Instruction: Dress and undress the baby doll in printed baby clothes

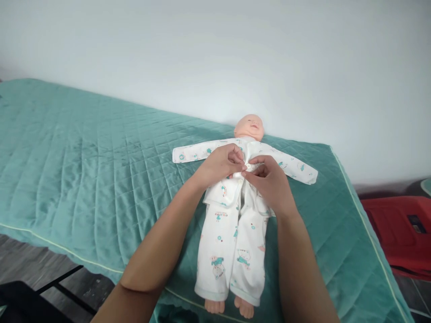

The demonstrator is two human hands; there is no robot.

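A baby doll [249, 127] lies on its back, dressed in a white printed jacket [220, 194] and matching trousers [217, 251]. Its sleeves stretch out to both sides and its bare feet point toward me. At the chest, my left hand [225, 163] pinches the jacket's front edge. Close against it, my right hand [267, 179] pinches the other front edge beside a small button [249, 166]. Below my hands the jacket's two front flaps hang apart. My fingers partly hide the cloth they hold.
A green quilted cover [101, 179] spreads under the doll, reaching far to the left. The white wall [208, 58] rises right behind the doll's head. To the right, beyond the bed's edge, stands a red plastic object [397, 229]. Dark metal bars [63, 282] show at lower left.
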